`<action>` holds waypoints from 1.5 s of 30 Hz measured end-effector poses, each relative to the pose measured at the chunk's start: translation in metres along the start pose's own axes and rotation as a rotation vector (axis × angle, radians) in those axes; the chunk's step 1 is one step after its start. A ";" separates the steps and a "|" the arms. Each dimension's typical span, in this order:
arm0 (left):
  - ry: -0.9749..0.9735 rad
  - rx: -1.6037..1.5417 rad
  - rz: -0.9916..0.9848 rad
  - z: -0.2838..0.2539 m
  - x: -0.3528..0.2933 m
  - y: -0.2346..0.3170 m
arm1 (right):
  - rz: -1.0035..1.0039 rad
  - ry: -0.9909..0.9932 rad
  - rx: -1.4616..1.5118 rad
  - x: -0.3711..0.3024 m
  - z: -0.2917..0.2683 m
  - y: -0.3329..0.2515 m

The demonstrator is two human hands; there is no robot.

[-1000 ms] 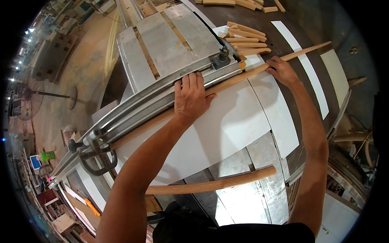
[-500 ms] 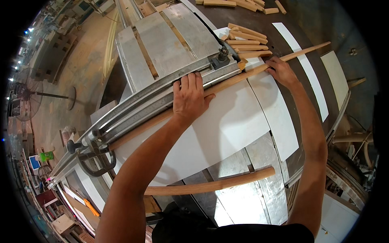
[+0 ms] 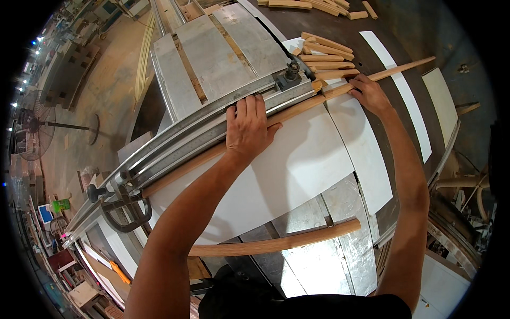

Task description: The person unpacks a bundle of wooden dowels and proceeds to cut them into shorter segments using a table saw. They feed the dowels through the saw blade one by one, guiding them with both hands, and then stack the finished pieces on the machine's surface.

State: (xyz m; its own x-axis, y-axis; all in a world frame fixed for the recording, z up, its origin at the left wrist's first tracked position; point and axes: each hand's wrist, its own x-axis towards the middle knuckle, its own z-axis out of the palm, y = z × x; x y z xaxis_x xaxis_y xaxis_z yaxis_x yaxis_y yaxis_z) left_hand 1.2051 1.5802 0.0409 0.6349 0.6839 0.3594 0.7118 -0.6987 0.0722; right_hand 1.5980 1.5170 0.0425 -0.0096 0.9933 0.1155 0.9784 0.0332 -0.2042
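Note:
A long wooden strip (image 3: 297, 110) lies along the front face of a metal fence (image 3: 196, 125), on a white board (image 3: 287, 165). My left hand (image 3: 247, 125) is closed over the fence, fingers curled across its top and thumb against the strip. At the right, my right hand (image 3: 367, 94) pinches an outer wooden piece (image 3: 396, 70) between thumb and fingers. A small step and gap show where this piece meets the strip, just past the fence's end. A dark C-shaped clamp (image 3: 126, 212) sits by the strip's left end.
Several short cut wooden pieces (image 3: 330, 58) lie beyond my right hand. Another wooden strip (image 3: 281, 243) rests close to my body across the metal saw table (image 3: 313, 260). A black stop block (image 3: 288, 77) is fixed on the fence. A floor fan (image 3: 36, 123) stands at the left.
A break now shows in the strip between my hands, and the outer piece sits slightly offset. The short pieces have shifted slightly to the right. My hands keep nearly the same places.

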 end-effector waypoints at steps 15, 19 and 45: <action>-0.026 -0.032 -0.035 0.005 -0.002 -0.004 | 0.170 -0.016 -0.106 -0.009 0.006 -0.017; 0.018 -0.028 -0.004 0.005 -0.003 -0.002 | 0.152 0.042 -0.198 -0.050 0.006 0.008; 0.085 -0.020 -0.043 0.006 -0.016 -0.009 | 0.255 0.221 0.037 -0.207 0.057 -0.132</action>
State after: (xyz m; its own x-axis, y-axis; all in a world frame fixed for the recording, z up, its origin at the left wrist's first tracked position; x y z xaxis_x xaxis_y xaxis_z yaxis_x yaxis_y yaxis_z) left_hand 1.1903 1.5771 0.0286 0.5754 0.6935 0.4335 0.7311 -0.6737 0.1074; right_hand 1.4586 1.3137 -0.0097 0.2834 0.9223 0.2629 0.9352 -0.2051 -0.2886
